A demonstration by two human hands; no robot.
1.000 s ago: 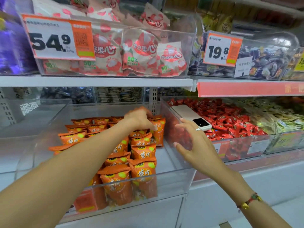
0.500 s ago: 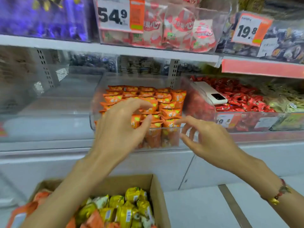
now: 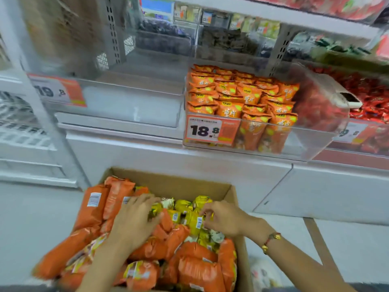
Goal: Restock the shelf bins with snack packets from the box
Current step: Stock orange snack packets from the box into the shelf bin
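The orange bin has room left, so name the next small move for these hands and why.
Probably close the left hand on an orange packet in the box and lift it. Both hands are down among the packets, the right hand on yellow ones, while the bin holds only orange.

Open brown cardboard box [image 3: 174, 184] sits near, at bottom centre, on the floor before the white shelf base. In it: long orange snack packets [image 3: 92, 207] left and near, small yellow packets [image 3: 194, 221] far-right. Left hand [image 3: 134, 222] lies on the packets mid-box; right hand [image 3: 223, 218] on the yellow ones, right of it. Clear plastic shelf bin [image 3: 311, 142], far and right of the box, holds rows of small orange packets [image 3: 242, 95]; white-and-orange price tag [image 3: 210, 130] on its front left. White phone [image 3: 345, 98] rests on the bin's right wall. Clear bin of red wrapped sweets [image 3: 370, 98] further right.
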